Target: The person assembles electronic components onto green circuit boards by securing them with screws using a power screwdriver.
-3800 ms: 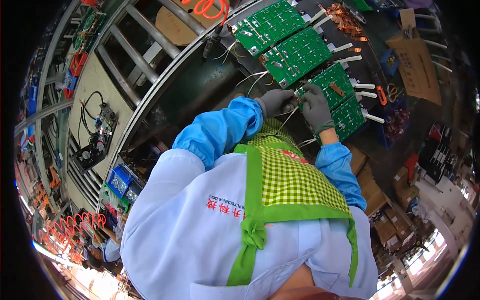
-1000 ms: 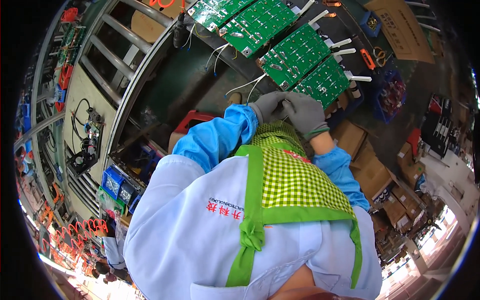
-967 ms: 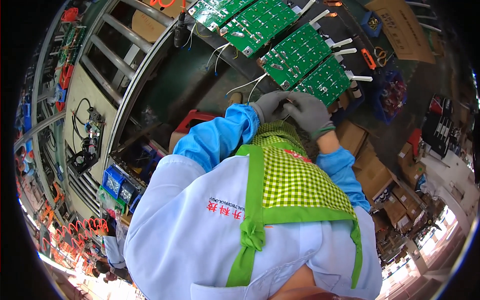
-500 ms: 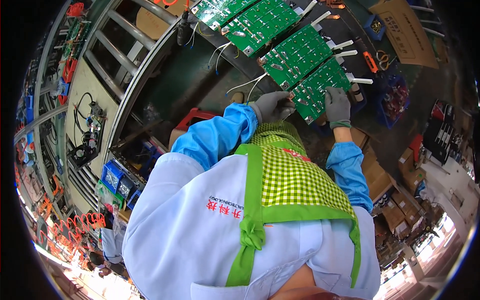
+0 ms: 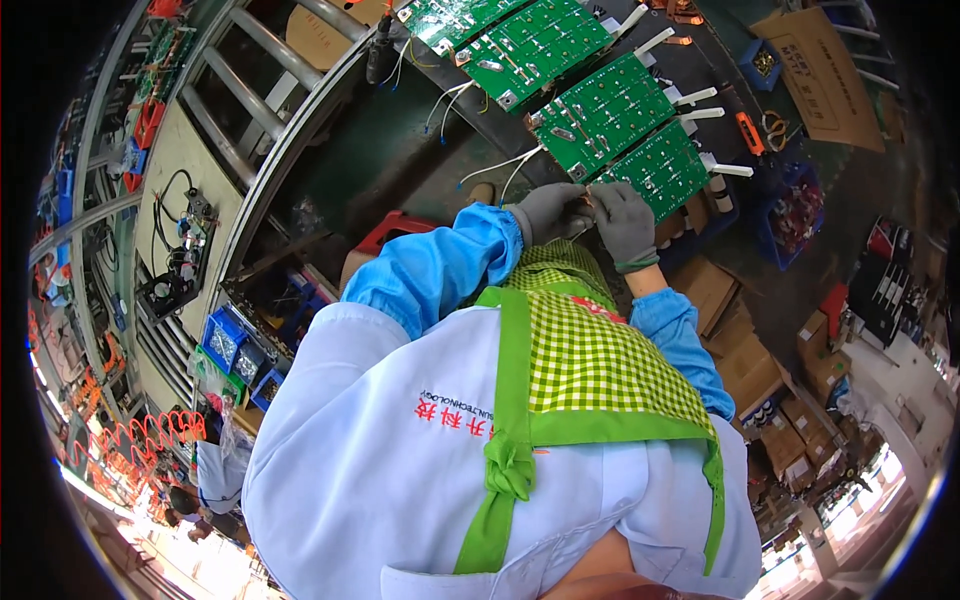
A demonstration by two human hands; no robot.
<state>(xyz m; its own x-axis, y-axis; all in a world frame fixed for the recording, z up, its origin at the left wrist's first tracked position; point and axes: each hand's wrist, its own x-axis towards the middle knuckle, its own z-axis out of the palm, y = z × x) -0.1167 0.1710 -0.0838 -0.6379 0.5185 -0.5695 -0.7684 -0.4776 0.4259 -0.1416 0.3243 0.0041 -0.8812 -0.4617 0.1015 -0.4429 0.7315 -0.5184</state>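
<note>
On the worktop (image 5: 720, 70), the nearest green circuit board (image 5: 662, 175) lies before my gloved right hand (image 5: 625, 222) and left hand (image 5: 548, 212), meeting by its left end, grip hidden: I cannot tell. A light, steady touch probably suits.

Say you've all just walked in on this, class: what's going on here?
Someone in a green checked apron is working with both grey-gloved hands brought together at the near corner of the nearest green circuit board. The left hand and right hand meet around what looks like a small coppery piece; the fingers hide too much to tell which grips it. More boards lie in a row beyond, white wires trailing leftward. An orange tool lies to their right.
</note>
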